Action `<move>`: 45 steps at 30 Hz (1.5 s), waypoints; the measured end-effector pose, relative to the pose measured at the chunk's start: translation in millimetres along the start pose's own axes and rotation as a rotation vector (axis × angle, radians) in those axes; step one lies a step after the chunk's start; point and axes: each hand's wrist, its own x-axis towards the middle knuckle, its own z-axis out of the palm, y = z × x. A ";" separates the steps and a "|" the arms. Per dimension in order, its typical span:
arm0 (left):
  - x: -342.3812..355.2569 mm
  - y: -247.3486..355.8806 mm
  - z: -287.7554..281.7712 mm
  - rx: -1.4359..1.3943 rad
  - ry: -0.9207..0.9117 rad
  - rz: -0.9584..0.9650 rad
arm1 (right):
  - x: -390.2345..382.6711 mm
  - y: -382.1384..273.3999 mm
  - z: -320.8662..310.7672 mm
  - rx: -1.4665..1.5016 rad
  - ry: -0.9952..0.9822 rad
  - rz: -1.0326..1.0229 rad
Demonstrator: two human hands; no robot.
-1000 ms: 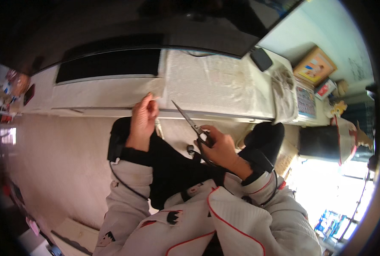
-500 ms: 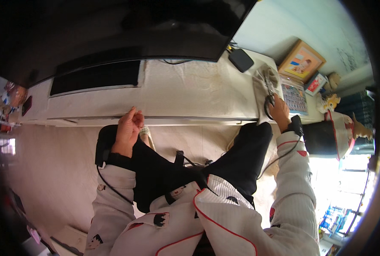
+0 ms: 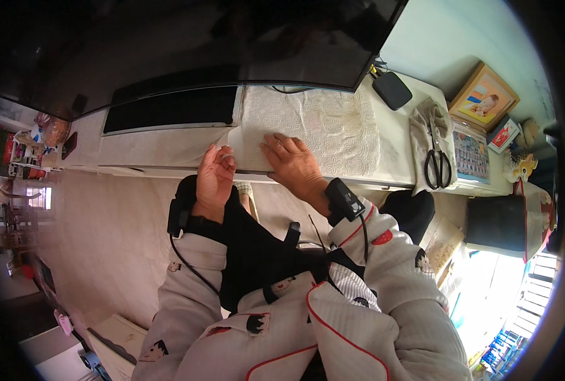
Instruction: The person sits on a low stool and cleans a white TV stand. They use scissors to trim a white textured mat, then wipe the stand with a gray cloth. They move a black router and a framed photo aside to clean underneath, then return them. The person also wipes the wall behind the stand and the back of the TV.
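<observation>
My left hand [image 3: 215, 179] is at the cabinet's front edge, palm partly up, fingers curled with thumb and fingertips together. What they hold, if anything, is too small to make out. A pale raised flap [image 3: 235, 138] shows just beyond those fingertips. Beside it, my right hand [image 3: 293, 166] lies open, its fingers stretched over the near left edge of a cream lace-patterned cover [image 3: 343, 136]. Scissors with black handles [image 3: 437, 170] rest to the right on a grey cloth [image 3: 424, 127], apart from both hands.
A large black screen [image 3: 232, 38] overhangs the back of the white cabinet [image 3: 393, 143], above a black panel [image 3: 168, 111]. Toward the right are a black box [image 3: 392, 90], a wooden picture frame [image 3: 484, 98] and a dark bin [image 3: 495, 219]. A phone [image 3: 69, 146] lies far left.
My right hand has let go of the scissors, leaving them on the grey cloth, and moved left onto the cover beside my left hand. The left hand stays near the cabinet edge.
</observation>
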 end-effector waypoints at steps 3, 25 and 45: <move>0.2 -0.9 -0.1 -0.024 -0.029 0.011 | -1.7 10.3 5.0 0.085 0.029 -0.048; 51.9 3.2 41.1 2.069 -0.040 0.835 | 28.7 60.8 12.5 0.647 0.350 0.649; 73.1 -19.3 10.2 2.125 -0.024 0.849 | -22.9 77.6 11.6 0.583 0.700 0.780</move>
